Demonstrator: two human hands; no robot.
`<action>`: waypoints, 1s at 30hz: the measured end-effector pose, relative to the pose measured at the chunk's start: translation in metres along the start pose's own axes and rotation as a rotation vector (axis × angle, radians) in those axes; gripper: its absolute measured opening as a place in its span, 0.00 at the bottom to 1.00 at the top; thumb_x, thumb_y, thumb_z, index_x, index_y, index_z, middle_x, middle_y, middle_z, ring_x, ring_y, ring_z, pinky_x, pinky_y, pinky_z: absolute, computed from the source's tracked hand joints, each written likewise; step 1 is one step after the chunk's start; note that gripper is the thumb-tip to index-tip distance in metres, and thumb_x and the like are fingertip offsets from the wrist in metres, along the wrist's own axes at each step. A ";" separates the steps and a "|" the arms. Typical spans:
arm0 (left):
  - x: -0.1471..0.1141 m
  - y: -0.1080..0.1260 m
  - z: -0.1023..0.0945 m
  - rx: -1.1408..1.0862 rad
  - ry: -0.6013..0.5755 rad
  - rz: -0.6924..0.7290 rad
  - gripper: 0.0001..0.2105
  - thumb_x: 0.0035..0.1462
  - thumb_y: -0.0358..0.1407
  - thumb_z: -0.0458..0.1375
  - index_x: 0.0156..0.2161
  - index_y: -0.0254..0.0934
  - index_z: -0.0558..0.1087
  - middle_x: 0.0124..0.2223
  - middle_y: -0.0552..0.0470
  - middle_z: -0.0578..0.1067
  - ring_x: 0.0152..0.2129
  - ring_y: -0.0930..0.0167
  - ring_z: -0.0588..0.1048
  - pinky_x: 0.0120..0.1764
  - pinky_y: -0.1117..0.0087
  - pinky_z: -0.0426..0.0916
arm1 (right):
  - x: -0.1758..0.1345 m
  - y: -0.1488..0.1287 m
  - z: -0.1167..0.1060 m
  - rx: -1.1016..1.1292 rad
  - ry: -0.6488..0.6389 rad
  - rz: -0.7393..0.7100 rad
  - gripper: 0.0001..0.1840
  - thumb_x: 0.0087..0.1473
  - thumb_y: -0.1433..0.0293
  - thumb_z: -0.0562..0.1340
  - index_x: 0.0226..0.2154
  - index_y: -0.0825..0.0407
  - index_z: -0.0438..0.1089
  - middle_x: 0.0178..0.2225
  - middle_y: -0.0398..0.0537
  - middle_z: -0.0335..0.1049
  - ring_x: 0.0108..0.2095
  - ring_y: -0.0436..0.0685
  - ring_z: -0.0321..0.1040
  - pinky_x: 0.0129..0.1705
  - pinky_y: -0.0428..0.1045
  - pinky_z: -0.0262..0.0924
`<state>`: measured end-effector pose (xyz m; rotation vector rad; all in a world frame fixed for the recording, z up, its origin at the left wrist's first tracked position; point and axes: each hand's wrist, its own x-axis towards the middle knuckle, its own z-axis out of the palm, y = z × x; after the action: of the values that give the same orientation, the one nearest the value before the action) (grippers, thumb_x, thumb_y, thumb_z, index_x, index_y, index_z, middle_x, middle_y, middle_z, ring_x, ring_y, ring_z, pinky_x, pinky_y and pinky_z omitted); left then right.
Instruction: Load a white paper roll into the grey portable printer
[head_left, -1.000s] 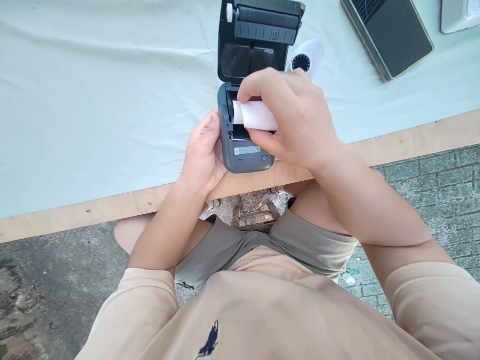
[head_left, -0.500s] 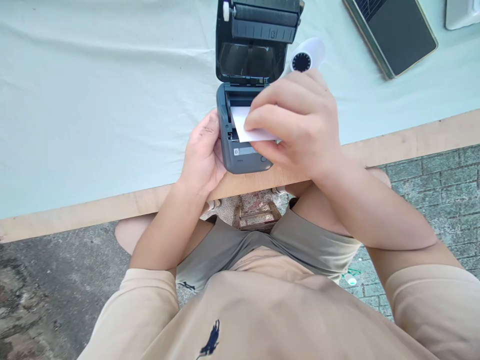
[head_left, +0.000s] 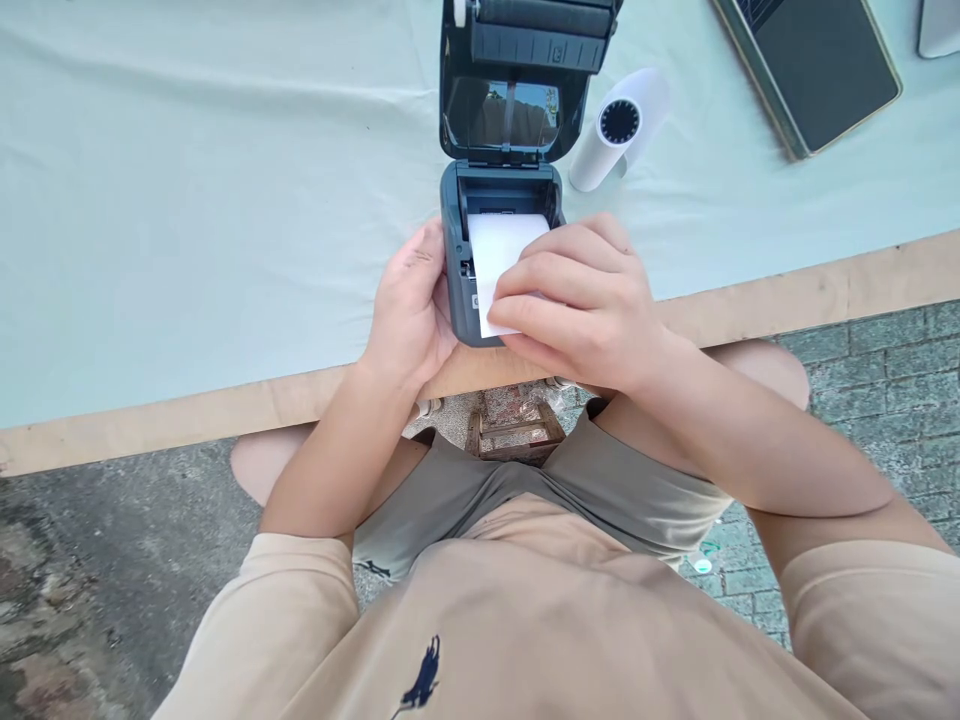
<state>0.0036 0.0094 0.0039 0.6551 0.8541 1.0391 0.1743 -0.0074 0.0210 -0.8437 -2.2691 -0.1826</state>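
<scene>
A small dark label printer (head_left: 459, 318) rests near the table's front edge, its lid (head_left: 517, 110) swung up and back. My left hand (head_left: 416, 305) grips the printer's left side, thumb along the edge, other fingers partly hidden under it. White label paper (head_left: 502, 250) comes out of the printer's bay and lies over its front. Pinched between the thumb and fingers of my right hand (head_left: 581, 300) is the paper's free end. That hand covers the front right of the printer.
Behind my right hand a white paper roll (head_left: 600, 150) with a dark core lies on the pale tablecloth (head_left: 210, 200). At the upper right are a dark flat device (head_left: 825, 75) and part of a white object (head_left: 941, 28). The bare wooden table edge (head_left: 750, 310) runs across in front.
My right hand has drawn the paper toward me, so a longer strip now covers the printer's front. My left hand keeps its hold. The paper roll behind shows more fully.
</scene>
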 end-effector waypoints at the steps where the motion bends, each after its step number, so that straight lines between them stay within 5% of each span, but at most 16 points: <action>1: 0.000 0.000 0.000 0.012 -0.001 0.001 0.14 0.67 0.43 0.48 0.39 0.41 0.75 0.38 0.53 0.78 0.45 0.67 0.77 0.59 0.61 0.70 | 0.000 -0.001 0.001 0.002 0.016 0.008 0.04 0.58 0.66 0.61 0.33 0.47 0.65 0.35 0.32 0.73 0.38 0.49 0.65 0.38 0.52 0.51; 6: 0.000 0.001 -0.002 0.041 -0.016 -0.006 0.15 0.67 0.44 0.46 0.40 0.44 0.74 0.43 0.55 0.80 0.48 0.66 0.77 0.59 0.60 0.71 | 0.000 -0.005 0.004 0.006 0.021 0.018 0.09 0.60 0.59 0.59 0.35 0.47 0.65 0.39 0.34 0.74 0.42 0.49 0.66 0.41 0.52 0.54; 13: 0.002 -0.001 -0.005 0.040 0.029 -0.020 0.13 0.65 0.45 0.50 0.39 0.43 0.74 0.41 0.54 0.80 0.46 0.66 0.78 0.53 0.65 0.73 | -0.005 -0.005 0.007 0.065 0.040 -0.040 0.06 0.58 0.68 0.62 0.39 0.51 0.67 0.46 0.39 0.76 0.49 0.49 0.71 0.50 0.48 0.68; 20: 0.002 -0.001 -0.004 -0.041 0.031 -0.043 0.11 0.61 0.48 0.55 0.37 0.45 0.76 0.42 0.53 0.81 0.44 0.64 0.79 0.49 0.61 0.76 | -0.015 -0.019 0.008 -0.082 -0.054 -0.082 0.22 0.63 0.65 0.52 0.55 0.56 0.66 0.56 0.45 0.70 0.59 0.52 0.66 0.62 0.52 0.64; 30: 0.000 0.006 -0.004 -0.010 -0.035 -0.090 0.15 0.52 0.49 0.60 0.40 0.44 0.74 0.42 0.55 0.81 0.51 0.60 0.76 0.55 0.60 0.71 | -0.013 -0.015 0.008 -0.104 -0.018 -0.097 0.20 0.62 0.66 0.51 0.53 0.53 0.68 0.55 0.40 0.71 0.57 0.50 0.68 0.60 0.52 0.65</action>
<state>-0.0020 0.0122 0.0065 0.6190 0.8401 0.9481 0.1671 -0.0232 0.0083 -0.7912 -2.3363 -0.3415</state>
